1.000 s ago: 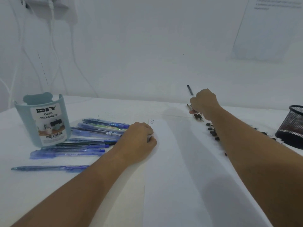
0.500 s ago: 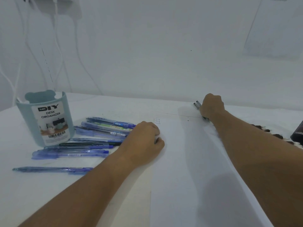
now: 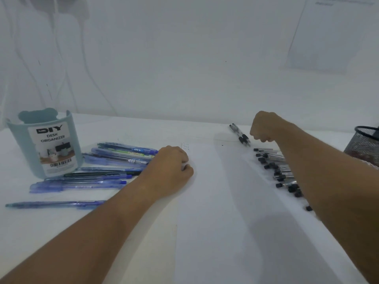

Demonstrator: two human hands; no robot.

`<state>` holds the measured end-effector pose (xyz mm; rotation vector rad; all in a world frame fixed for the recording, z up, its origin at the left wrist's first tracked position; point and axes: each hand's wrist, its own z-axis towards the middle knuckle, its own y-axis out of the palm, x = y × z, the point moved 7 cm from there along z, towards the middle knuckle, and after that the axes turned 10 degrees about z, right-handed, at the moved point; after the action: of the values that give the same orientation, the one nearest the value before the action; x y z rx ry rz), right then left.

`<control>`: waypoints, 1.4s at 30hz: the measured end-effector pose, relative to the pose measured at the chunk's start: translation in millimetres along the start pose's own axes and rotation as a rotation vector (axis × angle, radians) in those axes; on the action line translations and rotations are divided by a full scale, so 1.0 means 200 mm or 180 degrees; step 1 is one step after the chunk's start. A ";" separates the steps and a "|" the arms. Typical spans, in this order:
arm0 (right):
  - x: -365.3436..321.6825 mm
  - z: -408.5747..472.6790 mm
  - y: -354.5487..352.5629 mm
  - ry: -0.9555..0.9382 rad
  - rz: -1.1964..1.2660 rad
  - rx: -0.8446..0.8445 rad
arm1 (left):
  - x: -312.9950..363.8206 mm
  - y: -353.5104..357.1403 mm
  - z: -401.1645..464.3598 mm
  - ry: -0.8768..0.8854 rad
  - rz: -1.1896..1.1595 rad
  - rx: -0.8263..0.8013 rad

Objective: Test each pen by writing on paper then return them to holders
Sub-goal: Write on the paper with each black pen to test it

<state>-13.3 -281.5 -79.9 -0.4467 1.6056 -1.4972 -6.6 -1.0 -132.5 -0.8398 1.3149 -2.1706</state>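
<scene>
A pale teal plastic desk organizer labelled "DIY DESK ORGANIZER" (image 3: 44, 144) is standing upright at the far left of the white desk (image 3: 24, 226). Just to its right a cluster of blue translucent ballpoint pens (image 3: 106, 162) is lying flat, with one more blue pen (image 3: 55, 204) lying apart, nearer the camera. The left hand (image 3: 170, 171) is resting on the left edge of the white sheet of paper (image 3: 225, 222), its fingers curled under into a fist; whether its grip is holding anything cannot be told. Two black-tipped clear pens (image 3: 240, 134) are lying at the far edge of the paper, just left of the right hand (image 3: 264, 127), which is hovering with fingers curled, apparently gripping nothing. A row of black-capped clear pens (image 3: 276, 169) is lying along the paper's right side, partly hidden by the right forearm. A black wire-mesh holder (image 3: 365, 144) is sitting at the far right.
</scene>
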 end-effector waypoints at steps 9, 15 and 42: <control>0.08 -0.14 0.01 -0.0304 -0.0552 -0.0361 | -0.01 0.00 -0.02 -0.0111 -0.0145 -0.0155; 0.12 -0.08 0.05 -0.0638 -0.0706 -0.0173 | -0.01 0.01 -0.01 -0.0076 -0.0155 -0.0129; -0.32 -0.30 0.25 0.0229 0.5584 -0.0146 | -0.03 0.00 -0.03 -0.0225 0.0186 0.0233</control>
<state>-9.6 -186.8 -110.2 0.8664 1.2743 -0.0930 -6.5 7.2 -135.7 -0.8313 1.2036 -2.1108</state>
